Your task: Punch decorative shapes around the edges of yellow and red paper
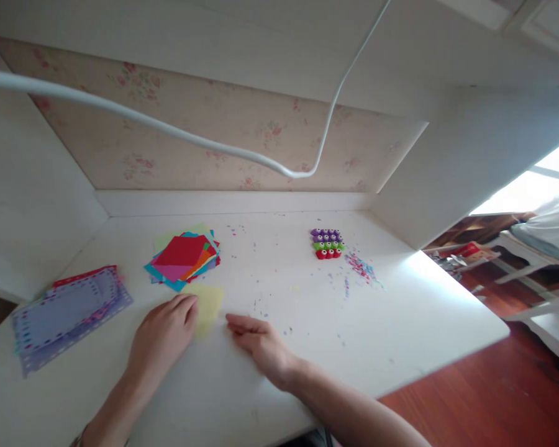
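Note:
A pale yellow sheet of paper (pixel 209 307) lies on the white desk in front of me. My left hand (pixel 170 326) rests at its left edge, fingers curled, covering part of it; whether they pinch the paper is hidden. Just right of the sheet, my right hand (pixel 258 344) is held on its side above the desk, its fingers stretched out and close together, with nothing visible in them. Beyond my left hand sits a loose pile of coloured paper (pixel 181 253), red on top, with blue, pink, orange and green edges showing.
Purple sheets with punched borders (pixel 65 316) lie at the left. Small purple, green and red punches with eye shapes (pixel 327 243) stand in rows at the back right, beside scattered paper bits (pixel 361 267). A white cable (pixel 261 158) hangs across the upper view.

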Available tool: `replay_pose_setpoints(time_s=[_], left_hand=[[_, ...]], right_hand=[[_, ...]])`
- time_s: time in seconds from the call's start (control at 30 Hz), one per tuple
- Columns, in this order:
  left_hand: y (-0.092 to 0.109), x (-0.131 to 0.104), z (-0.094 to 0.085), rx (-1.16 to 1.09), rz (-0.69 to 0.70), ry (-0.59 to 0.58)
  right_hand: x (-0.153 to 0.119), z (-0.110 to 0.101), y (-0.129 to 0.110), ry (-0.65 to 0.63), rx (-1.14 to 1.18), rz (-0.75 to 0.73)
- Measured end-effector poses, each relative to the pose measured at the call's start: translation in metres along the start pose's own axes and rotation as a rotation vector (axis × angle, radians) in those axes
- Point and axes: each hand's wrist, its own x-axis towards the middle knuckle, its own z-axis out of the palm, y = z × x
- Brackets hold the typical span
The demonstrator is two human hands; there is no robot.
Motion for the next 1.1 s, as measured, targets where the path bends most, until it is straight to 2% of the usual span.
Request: replay_pose_setpoints(time_s=[0.1, 0.13, 0.2, 0.23, 0.33, 0.4, 0.43, 0.5, 0.57, 0.6, 0.67, 0.73, 0.8, 0.87, 0.93, 1.0, 1.07, 1.1], left_hand=[[-0.007, -0.004, 0.003, -0.079, -0.046, 0.023], [-0.005, -0.005, 0.006, -0.116, -0.033, 0.024], [0.003, -0.005, 0.012, -0.188, 0.039, 0.023], [0.008, -0.005, 0.015, -0.22, 0.088, 0.025], [0.027, -0.005, 0.021, -0.295, 0.207, 0.028], [0.037, -0.005, 0.022, -0.327, 0.241, 0.018], [0.041, -0.005, 0.022, -0.338, 0.249, 0.012], [0.047, -0.006, 0.021, -0.349, 0.256, 0.005], [0.051, -0.006, 0.021, -0.356, 0.257, 0.003], [0.053, -0.006, 0.022, -0.362, 0.256, 0.003], [0.054, -0.006, 0.022, -0.383, 0.247, 0.01], [0.055, -0.007, 0.023, -0.406, 0.233, 0.018], [0.054, -0.008, 0.024, -0.418, 0.231, 0.015], [0.053, -0.01, 0.026, -0.414, 0.245, -0.004], [0.053, -0.011, 0.028, -0.403, 0.259, -0.042], [0.057, -0.011, 0.03, -0.412, 0.263, -0.098], [0.064, -0.005, 0.03, -0.47, 0.228, -0.13], [0.07, 0.001, 0.028, -0.525, 0.189, -0.129]], right_hand=[[0.016, -0.047, -0.014, 0.205, 0.064, -0.112], [0.018, -0.07, -0.022, 0.3, 0.111, -0.155], [0.015, -0.122, -0.041, 0.597, 0.244, -0.285], [0.011, -0.148, -0.051, 0.698, 0.274, -0.324], [-0.009, -0.216, -0.077, 0.887, 0.315, -0.4], [-0.022, -0.241, -0.087, 0.955, 0.327, -0.441], [-0.027, -0.246, -0.089, 0.97, 0.328, -0.462], [-0.033, -0.24, -0.089, 0.961, 0.322, -0.496], [-0.032, -0.216, -0.083, 0.862, 0.292, -0.491], [-0.029, -0.2, -0.079, 0.771, 0.268, -0.464], [-0.02, -0.164, -0.069, 0.503, 0.164, -0.368], [-0.007, -0.129, -0.058, 0.313, 0.081, -0.283], [0.006, -0.102, -0.048, 0.171, -0.025, -0.228], [0.016, -0.087, -0.041, 0.087, -0.107, -0.23], [0.022, -0.083, -0.04, 0.048, -0.182, -0.297], [0.022, -0.093, -0.046, 0.057, -0.243, -0.372], [0.02, -0.115, -0.06, 0.152, -0.239, -0.416], [0.019, -0.13, -0.07, 0.239, -0.212, -0.431]])
